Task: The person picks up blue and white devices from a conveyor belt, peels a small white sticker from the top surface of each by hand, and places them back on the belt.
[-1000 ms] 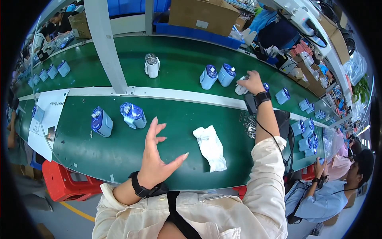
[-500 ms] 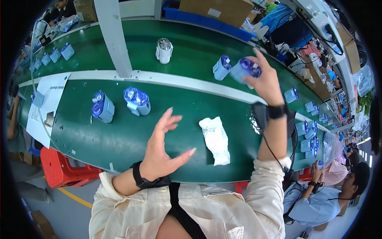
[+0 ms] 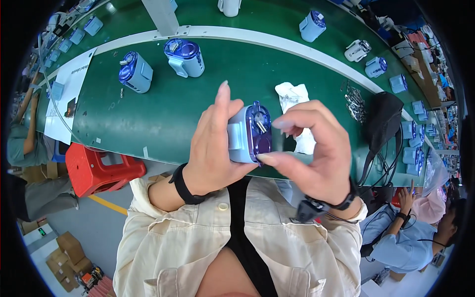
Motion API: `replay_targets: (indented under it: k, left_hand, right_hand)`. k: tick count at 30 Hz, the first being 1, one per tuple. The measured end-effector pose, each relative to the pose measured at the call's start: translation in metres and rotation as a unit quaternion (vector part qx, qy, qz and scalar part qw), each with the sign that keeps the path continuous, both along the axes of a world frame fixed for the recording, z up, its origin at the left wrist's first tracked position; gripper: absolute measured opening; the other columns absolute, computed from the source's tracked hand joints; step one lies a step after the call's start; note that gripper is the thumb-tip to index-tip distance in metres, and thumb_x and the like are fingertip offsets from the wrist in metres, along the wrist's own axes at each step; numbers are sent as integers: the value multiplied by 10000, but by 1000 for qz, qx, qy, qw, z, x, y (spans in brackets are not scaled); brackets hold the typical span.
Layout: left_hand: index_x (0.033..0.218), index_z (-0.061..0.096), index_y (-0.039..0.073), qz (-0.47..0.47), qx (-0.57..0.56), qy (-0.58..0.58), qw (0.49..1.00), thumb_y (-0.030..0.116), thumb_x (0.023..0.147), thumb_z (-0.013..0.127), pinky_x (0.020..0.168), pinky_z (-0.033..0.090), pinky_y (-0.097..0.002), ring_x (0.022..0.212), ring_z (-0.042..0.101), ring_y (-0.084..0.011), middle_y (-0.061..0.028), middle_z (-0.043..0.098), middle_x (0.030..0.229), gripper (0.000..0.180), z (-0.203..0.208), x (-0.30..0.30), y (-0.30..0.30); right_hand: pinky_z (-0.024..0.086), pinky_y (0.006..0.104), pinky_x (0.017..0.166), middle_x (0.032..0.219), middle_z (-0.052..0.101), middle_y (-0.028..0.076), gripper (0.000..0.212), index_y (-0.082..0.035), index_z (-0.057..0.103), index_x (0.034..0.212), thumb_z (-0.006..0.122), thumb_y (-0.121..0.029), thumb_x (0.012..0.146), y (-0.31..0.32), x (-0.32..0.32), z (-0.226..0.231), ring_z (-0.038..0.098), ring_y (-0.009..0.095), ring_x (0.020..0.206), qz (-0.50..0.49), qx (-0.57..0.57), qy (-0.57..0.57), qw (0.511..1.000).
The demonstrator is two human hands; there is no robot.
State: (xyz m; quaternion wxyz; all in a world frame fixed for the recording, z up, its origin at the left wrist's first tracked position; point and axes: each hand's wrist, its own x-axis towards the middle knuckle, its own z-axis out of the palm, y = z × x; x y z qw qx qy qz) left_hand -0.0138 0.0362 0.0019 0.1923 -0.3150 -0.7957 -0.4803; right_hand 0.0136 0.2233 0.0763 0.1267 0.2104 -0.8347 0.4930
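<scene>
I hold a small light-blue plastic device (image 3: 249,132) with a darker purple-blue top close in front of my chest, its top face turned toward me. My left hand (image 3: 213,148) cups its back and side. My right hand (image 3: 312,148) pinches its top edge with thumb and forefinger. Behind my hands a crumpled white cloth (image 3: 297,106) lies on the green conveyor belt (image 3: 148,119).
Two more blue devices (image 3: 134,72) (image 3: 184,57) stand on the belt at the left, others (image 3: 312,25) further back and along the right edge. A black pouch (image 3: 383,121) with cables lies right. A red stool (image 3: 96,168) stands below the belt. A seated person (image 3: 410,237) is at lower right.
My right hand brought a blue device from the far belt down to my chest, and my left hand closed around it. The view has tilted down and nearer.
</scene>
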Motion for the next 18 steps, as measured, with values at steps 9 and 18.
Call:
replay_targets:
  k: [9, 18]
  left_hand:
    - [1480, 151, -35, -99, 23, -37, 994, 157, 623, 889, 855, 496, -338, 983, 627, -242, -182, 583, 1147, 1147, 9, 10, -6]
    - [1484, 143, -23, -178, 64, -77, 979, 143, 595, 906, 887, 481, -340, 1012, 621, -241, -182, 583, 1162, 1183, 11, 15, -5]
  right_hand:
    - [433, 252, 604, 795, 630, 92, 128, 19, 680, 870, 742, 13, 758, -2, 9, -9, 566, 147, 684, 1, -129, -50, 990]
    - [419, 275, 561, 750, 639, 94, 129, 19, 699, 877, 739, 8, 755, 3, 13, -2, 555, 170, 619, 15, -36, 46, 998]
